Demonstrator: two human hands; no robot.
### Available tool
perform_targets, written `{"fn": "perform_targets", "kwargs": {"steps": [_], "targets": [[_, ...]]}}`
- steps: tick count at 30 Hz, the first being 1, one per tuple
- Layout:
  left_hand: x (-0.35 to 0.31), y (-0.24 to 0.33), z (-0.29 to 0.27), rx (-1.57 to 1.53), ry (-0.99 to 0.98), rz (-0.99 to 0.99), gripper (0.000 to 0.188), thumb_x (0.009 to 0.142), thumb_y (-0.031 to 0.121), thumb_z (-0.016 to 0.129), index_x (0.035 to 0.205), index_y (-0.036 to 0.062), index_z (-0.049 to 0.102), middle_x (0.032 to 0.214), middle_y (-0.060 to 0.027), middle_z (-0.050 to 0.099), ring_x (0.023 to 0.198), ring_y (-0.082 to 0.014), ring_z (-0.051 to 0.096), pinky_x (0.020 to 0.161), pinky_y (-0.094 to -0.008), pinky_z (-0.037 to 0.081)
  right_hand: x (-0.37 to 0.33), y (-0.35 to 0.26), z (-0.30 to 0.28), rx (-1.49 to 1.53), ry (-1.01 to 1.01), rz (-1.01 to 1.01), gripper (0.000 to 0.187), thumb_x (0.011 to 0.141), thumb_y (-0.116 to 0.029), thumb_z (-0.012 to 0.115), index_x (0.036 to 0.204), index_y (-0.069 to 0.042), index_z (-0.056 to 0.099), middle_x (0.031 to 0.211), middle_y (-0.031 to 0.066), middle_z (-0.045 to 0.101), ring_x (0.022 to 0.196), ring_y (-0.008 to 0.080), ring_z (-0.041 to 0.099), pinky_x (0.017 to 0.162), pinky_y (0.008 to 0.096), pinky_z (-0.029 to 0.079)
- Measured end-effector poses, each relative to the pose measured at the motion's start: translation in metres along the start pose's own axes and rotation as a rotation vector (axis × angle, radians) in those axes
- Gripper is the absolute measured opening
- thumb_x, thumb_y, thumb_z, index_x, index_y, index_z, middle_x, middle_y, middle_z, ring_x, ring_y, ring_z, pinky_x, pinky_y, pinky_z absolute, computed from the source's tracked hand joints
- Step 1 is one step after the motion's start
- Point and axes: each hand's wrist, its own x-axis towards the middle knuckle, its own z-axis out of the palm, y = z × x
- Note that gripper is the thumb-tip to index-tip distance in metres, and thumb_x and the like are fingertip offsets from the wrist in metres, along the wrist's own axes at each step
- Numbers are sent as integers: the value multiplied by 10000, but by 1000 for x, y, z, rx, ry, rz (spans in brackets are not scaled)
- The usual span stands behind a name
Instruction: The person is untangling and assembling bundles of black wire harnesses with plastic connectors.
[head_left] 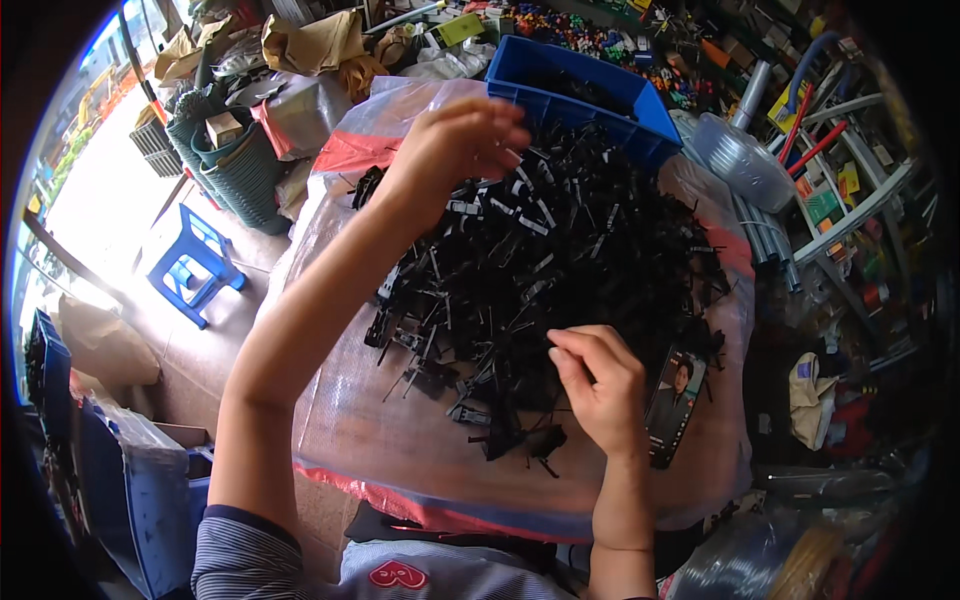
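Note:
A large heap of small black plastic parts with thin stems and a few pale pieces covers the middle of the sheeted table. My left hand reaches over the far left of the heap, close to the blue bin. Its fingers are loosely bent and apart, with nothing visible in them. Above the near right edge of the heap is my right hand, thumb and fingertips drawn together in a pinch. Anything between those tips is too small to make out. Beside this hand lies a phone with a lit screen.
Translucent sheeting with red bands covers the table. A blue stool and a woven basket stand left. On the right are a clear plastic roll and metal racking. Blue crates stand at lower left.

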Motion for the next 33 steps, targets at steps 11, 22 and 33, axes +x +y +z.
{"fn": "perform_targets", "kwargs": {"steps": [11,22,33], "targets": [[-138,-50,7,236,-9,-25,266,808,4,564,1073,-4,580,1004,-64,606,770,-96,568,668,-227,459,-5,-1,48,-44,137,-148,176,709,0,708,867,-9,631,853,76,633,750,239,612,679,297,495],[-158,-44,42,855,-199,570,539,690,26,696,1199,19,519,1185,-181,523,937,-299,605,765,-340,517,-10,-10,23,835,299,488,197,870,-167,616,964,3,647,863,95,666,691,116,628,655,226,525],[-152,-55,32,861,-207,581,513,639,-46,628,1139,45,556,1104,-136,566,890,-297,619,722,-338,526,-17,-4,27,1238,190,569,179,879,-161,601,1006,-36,622,955,90,651,762,109,633,689,241,546]]}}
